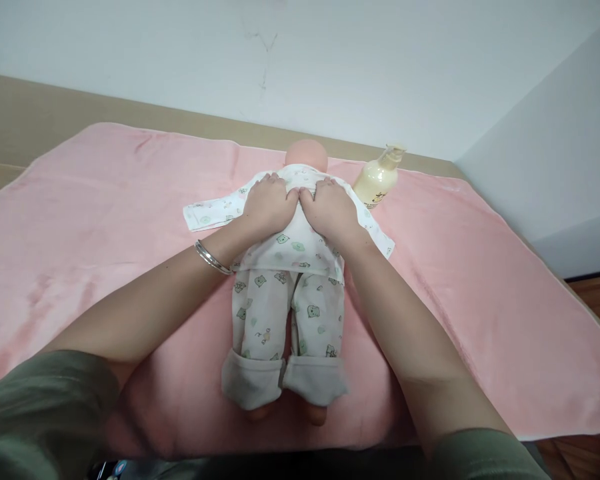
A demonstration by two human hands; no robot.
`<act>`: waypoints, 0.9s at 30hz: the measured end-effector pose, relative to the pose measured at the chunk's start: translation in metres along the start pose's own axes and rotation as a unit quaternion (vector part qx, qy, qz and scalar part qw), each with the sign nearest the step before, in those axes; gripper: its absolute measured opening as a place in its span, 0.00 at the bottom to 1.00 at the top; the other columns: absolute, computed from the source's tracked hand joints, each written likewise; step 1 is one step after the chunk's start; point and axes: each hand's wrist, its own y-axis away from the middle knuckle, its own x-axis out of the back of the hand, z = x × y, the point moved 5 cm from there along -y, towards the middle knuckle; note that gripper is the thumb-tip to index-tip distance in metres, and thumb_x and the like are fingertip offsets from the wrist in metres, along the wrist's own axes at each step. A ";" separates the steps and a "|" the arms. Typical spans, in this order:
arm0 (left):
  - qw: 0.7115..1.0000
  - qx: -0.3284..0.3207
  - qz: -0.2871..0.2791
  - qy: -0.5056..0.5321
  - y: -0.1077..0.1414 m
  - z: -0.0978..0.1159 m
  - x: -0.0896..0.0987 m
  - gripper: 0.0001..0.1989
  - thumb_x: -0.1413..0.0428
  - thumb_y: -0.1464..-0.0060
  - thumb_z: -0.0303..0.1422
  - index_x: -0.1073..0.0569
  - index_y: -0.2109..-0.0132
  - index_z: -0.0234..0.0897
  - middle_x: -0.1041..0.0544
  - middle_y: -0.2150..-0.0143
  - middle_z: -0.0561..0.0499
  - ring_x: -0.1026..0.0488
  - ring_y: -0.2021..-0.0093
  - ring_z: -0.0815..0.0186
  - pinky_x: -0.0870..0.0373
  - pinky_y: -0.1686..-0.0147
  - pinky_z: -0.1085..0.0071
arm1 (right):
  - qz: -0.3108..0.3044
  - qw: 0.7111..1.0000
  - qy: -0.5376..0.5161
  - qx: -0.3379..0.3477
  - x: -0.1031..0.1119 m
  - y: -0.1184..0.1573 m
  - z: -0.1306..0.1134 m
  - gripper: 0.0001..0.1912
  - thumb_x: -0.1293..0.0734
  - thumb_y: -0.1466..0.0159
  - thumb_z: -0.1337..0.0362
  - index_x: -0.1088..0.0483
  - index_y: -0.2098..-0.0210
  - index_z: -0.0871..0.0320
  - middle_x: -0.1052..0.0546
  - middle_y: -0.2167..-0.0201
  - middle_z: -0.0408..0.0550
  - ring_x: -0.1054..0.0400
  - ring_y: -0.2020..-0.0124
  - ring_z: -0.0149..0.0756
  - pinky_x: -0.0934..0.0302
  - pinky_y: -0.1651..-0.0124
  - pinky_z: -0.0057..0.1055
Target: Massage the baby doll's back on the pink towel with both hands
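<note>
A baby doll [306, 155] in a white patterned top [293, 248] and matching trousers [265, 313] lies lengthwise before me, its bald head away from me. No face shows. My left hand [271, 205] rests palm down on the left upper part of the top. On the right upper part lies my right hand [331, 208], also palm down. The two thumbs point inward and nearly meet at the middle; the other fingers stretch toward the doll's shoulders. Wide turned-up cuffs [315, 380] end the trousers, with the feet partly showing below. Neither hand grips anything.
A pink cloth [145, 267] covers the surface under the doll. Beside the doll's right-hand sleeve a cream pump bottle [379, 179] leans at a tilt. A pale wall [380, 67] rises behind. Brown wooden flooring [597, 300] shows at the far right.
</note>
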 end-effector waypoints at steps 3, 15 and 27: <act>1.000 -0.004 -0.013 0.005 -0.005 -0.004 0.000 0.27 0.61 0.30 0.39 0.24 0.43 0.26 0.26 0.36 0.31 0.29 0.33 0.44 0.33 0.30 0.47 | 0.004 1.000 -0.008 0.003 -0.001 0.000 -0.001 0.33 0.48 0.25 0.54 0.28 0.40 0.77 0.26 0.37 0.74 0.35 0.31 0.62 0.41 0.28 0.54; 0.996 0.017 -0.026 -0.088 0.020 0.019 0.006 0.27 0.62 0.29 0.33 0.27 0.39 0.19 0.25 0.37 0.28 0.28 0.33 0.46 0.32 0.32 0.53 | -0.022 0.997 -0.054 0.042 -0.003 -0.006 0.010 0.32 0.46 0.26 0.51 0.30 0.38 0.70 0.33 0.29 0.69 0.40 0.27 0.58 0.47 0.24 0.54; 0.999 0.000 -0.020 -0.028 -0.001 0.002 0.006 0.25 0.60 0.31 0.38 0.23 0.45 0.27 0.24 0.37 0.33 0.29 0.32 0.48 0.35 0.28 0.52 | -0.064 0.996 0.053 -0.020 0.010 0.020 -0.015 0.29 0.50 0.23 0.57 0.26 0.43 0.70 0.24 0.41 0.72 0.31 0.37 0.62 0.35 0.36 0.54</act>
